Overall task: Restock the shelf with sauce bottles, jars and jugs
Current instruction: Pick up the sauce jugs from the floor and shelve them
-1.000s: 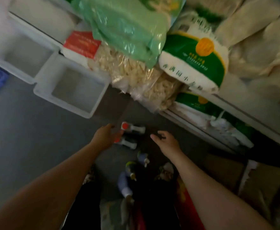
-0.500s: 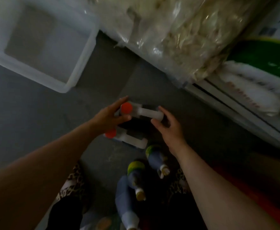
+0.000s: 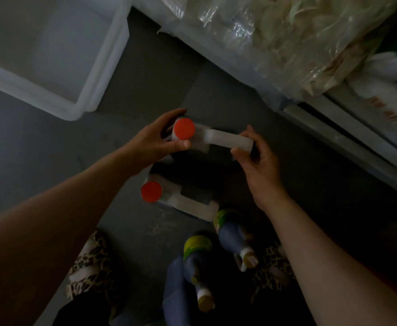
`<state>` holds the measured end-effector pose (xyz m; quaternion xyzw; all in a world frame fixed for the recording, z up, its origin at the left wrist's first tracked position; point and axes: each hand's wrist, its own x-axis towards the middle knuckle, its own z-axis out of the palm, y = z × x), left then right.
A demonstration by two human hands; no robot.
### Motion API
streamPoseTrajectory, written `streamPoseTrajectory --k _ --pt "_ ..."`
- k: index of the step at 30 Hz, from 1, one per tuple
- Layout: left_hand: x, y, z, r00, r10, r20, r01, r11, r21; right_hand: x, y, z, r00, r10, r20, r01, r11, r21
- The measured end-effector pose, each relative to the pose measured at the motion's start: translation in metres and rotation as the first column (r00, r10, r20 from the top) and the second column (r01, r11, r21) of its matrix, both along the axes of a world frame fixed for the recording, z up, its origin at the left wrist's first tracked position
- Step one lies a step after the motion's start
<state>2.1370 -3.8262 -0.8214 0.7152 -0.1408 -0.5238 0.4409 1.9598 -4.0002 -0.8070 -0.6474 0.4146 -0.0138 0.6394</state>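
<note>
Left hand (image 3: 155, 142) at jug (image 3: 207, 140) cap, right hand (image 3: 258, 161) at handle.

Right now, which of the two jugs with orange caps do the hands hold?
The farther jug: the left hand grips its neck, the right hand its handle. The nearer jug stands untouched on the floor.

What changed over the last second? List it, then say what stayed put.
Both hands reached down and took hold of the far jug: the left hand now grips the neck under its red cap, the right hand pinches the handle's end. The near jug and the bottles stayed on the floor.
</note>
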Motion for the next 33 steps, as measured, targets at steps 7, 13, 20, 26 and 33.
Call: streamPoseTrajectory --k 7,13,20,26,33 --pt "0.028 -0.019 0.011 0.993 0.069 -0.098 -0.067 0.997 0.028 0.034 -0.021 0.017 0.999 0.025 -0.034 -0.026 0.999 -0.024" --pt "0.039 -0.018 0.062 0.975 0.16 -0.157 -0.163 0.987 -0.007 0.053 -0.029 0.072 0.996 0.087 0.006 -0.087 0.995 -0.054" --pt "0.042 -0.013 0.192 0.958 0.243 -0.152 -0.254 0.966 -0.053 0.066 -0.022 0.208 0.992 0.12 0.029 -0.115 0.983 -0.143" --pt "0.029 -0.011 0.359 0.965 0.234 -0.116 -0.25 0.958 -0.141 0.058 -0.01 0.369 0.991 0.131 0.027 -0.116 0.944 -0.309" --pt "0.012 -0.035 0.554 0.97 0.2 0.139 -0.157 0.95 -0.269 0.033 -0.013 0.56 0.995 0.015 0.102 0.048 0.808 -0.588"
